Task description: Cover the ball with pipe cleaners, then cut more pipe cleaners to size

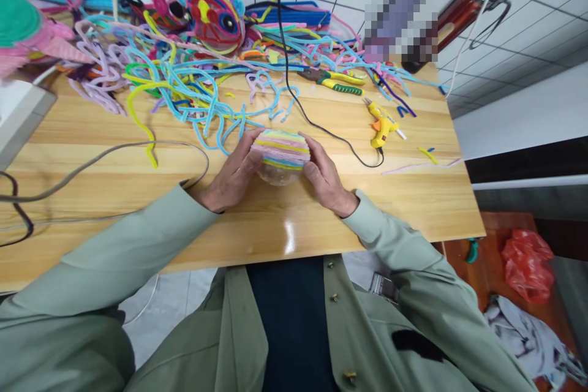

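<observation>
Between my two hands is a clear plastic ball (278, 175) whose upper part is covered with rows of pastel pipe cleaners (281, 146) in pink, yellow, blue and lilac. My left hand (235, 173) curves round its left side, thumb toward the front. On the other side my right hand (324, 173) grips it the same way. The bare, see-through part of the ball faces me, just above the wooden table. Whether the ball touches the tabletop, I cannot tell. Loose light-blue pipe cleaners (215, 111) lie just beyond my left hand.
A yellow glue gun (382, 125) lies to the right, its black cord (316, 124) crossing the table. Behind it are green-yellow pliers (334, 81) and a red thermos (473, 9). Colourful pipe-cleaner figures (215, 17) stand at the back. A grey cable (105, 156) runs along the left.
</observation>
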Demonstrator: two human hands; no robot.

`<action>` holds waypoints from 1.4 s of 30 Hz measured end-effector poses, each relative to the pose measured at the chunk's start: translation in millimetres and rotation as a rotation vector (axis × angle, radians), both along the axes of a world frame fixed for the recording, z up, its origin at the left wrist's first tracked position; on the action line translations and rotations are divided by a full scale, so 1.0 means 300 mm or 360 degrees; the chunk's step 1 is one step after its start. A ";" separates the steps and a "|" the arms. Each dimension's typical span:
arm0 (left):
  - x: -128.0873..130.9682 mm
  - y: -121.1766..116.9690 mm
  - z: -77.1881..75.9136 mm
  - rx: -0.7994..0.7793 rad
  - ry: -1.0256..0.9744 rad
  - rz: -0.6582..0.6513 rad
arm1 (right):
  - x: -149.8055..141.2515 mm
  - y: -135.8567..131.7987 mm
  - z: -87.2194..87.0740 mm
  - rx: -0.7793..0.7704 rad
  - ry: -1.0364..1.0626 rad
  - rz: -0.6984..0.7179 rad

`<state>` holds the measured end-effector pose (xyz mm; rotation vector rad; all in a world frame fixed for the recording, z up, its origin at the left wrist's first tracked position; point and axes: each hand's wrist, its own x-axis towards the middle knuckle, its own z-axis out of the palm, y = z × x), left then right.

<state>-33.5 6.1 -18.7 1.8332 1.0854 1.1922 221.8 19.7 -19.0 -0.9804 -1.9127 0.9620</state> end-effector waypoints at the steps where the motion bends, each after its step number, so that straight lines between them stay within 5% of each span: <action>1: 0.000 0.001 0.001 -0.0006 -0.0046 -0.0021 | 0.000 0.000 0.003 0.0005 -0.0004 -0.0006; 15: 0.020 0.002 0.009 0.0054 -0.0202 -0.0092 | -0.005 -0.006 0.017 -0.0050 0.0119 -0.0001; 20: 0.026 -0.009 -0.002 0.0047 -0.0057 -0.0016 | 0.001 0.000 0.011 -0.0023 0.0063 -0.0018; 31: 0.026 0.001 0.009 0.0501 0.0233 0.0018 | 0.007 0.004 -0.010 -0.0051 0.0019 0.0034; 42: 0.019 -0.009 0.018 0.0432 0.0307 0.0019 | 0.018 0.015 0.003 -0.0033 -0.0008 0.0051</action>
